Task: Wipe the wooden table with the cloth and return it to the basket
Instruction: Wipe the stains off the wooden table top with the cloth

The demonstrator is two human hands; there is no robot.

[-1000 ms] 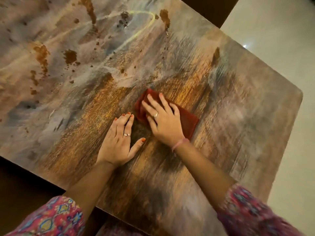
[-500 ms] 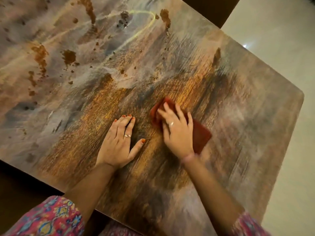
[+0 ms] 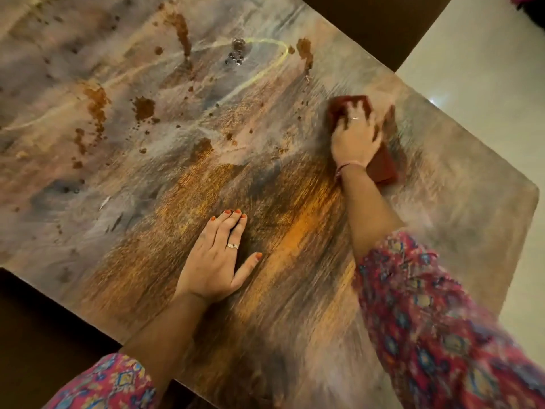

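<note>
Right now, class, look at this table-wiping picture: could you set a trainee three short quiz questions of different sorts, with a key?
1. True or false: the left hand lies flat on the wooden table and holds nothing.
2. Multiple choice: the red cloth is A) under the right hand, B) under the left hand, C) hanging off the table edge.
3. Fill in: the brown stains lie on the far ____ part of the table, away from the cloth.

Key: 1 true; 2 A; 3 left.
</note>
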